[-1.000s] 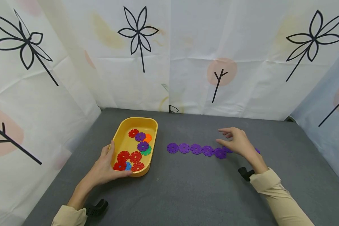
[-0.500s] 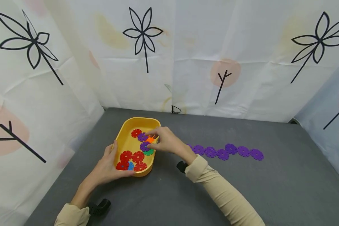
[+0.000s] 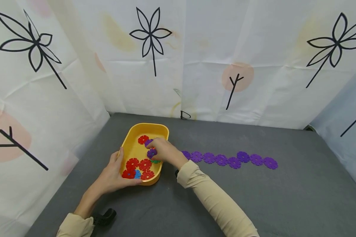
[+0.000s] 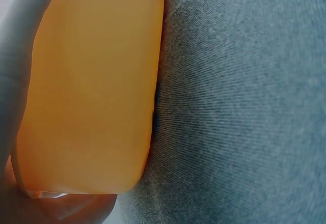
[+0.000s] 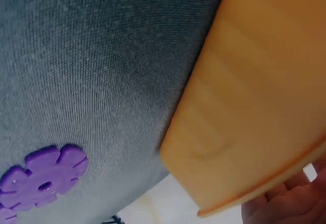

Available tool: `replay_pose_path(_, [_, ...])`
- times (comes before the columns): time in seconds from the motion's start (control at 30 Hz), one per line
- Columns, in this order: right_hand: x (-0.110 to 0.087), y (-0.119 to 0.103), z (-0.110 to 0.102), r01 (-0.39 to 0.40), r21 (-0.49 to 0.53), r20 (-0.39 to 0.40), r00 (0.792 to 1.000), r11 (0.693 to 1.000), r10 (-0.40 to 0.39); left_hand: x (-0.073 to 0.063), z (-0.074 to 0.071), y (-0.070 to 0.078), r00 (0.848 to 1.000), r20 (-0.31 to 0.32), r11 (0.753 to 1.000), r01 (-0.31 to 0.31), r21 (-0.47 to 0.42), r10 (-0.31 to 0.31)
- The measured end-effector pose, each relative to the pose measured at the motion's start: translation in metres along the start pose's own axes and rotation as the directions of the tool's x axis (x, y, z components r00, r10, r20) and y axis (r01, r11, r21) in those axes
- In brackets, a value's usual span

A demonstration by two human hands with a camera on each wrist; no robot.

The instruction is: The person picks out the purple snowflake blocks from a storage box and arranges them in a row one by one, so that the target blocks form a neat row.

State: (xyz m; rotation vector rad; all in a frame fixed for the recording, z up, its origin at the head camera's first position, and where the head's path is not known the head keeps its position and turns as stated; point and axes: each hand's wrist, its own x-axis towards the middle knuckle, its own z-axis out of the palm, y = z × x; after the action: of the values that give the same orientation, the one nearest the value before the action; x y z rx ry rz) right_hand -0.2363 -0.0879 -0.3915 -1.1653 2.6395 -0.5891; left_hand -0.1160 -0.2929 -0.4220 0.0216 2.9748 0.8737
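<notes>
My left hand [image 3: 111, 176] grips the near left corner of a yellow plastic tray [image 3: 130, 144], thumb along the near rim and fingers on the left side. In the left wrist view the tray's wall [image 4: 94, 91] fills much of the picture. My right hand [image 3: 166, 153] reaches over the tray's right rim, its fingers down at the purple flower-shaped discs [image 3: 152, 153]. Whether they pinch a disc is hidden. Red flower discs [image 3: 132, 163], a blue one [image 3: 137, 174] and a partly covered green one [image 3: 156, 161] also lie in the tray.
A wavy row of several purple flower discs [image 3: 221, 160] runs rightward from beside the tray on the grey table [image 3: 225, 197]. One disc [image 5: 46, 178] shows near the tray in the right wrist view. White patterned cloth walls [image 3: 201, 49] stand behind and at the sides.
My right hand has moved left from above the purple row into the tray, and its fingers have gone lower among the discs. The left hand keeps its grip on the tray.
</notes>
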Motion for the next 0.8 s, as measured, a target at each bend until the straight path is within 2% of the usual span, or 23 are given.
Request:
replay_pose_path(0.17, [0.003, -0.004, 0.004, -0.037, -0.128, 0.005, 0.999, 0.991, 0.038, 0.000, 0.000, 0.000, 1.000, -0.001, 1.000, -0.007, 0.003, 0.007])
replay_pose_path(0.33, [0.005, -0.011, 0.006, -0.061, -0.252, 0.014, 0.998, 0.966, 0.066, 0.000, -0.001, 0.001, 1.000, 0.003, 1.000, 0.005, 0.000, -0.005])
replay_pose_path(0.5, [0.008, -0.015, 0.010, -0.121, -0.293, -0.004, 0.992, 0.949, 0.125, -0.001, -0.001, 0.002, 1.000, 0.003, 1.000, 0.006, -0.002, -0.006])
replay_pose_path(0.63, [0.009, -0.015, 0.012, -0.144, -0.305, -0.029, 0.989, 0.941, 0.142, -0.001, -0.002, 0.003, 1.000, 0.003, 1.000, 0.010, -0.005, -0.010])
replay_pose_path(0.8, [0.009, -0.016, 0.013, -0.153, -0.349, -0.004, 0.987, 0.925, 0.162, -0.001, -0.001, 0.004, 1.000, 0.010, 1.000, 0.024, -0.013, -0.024])
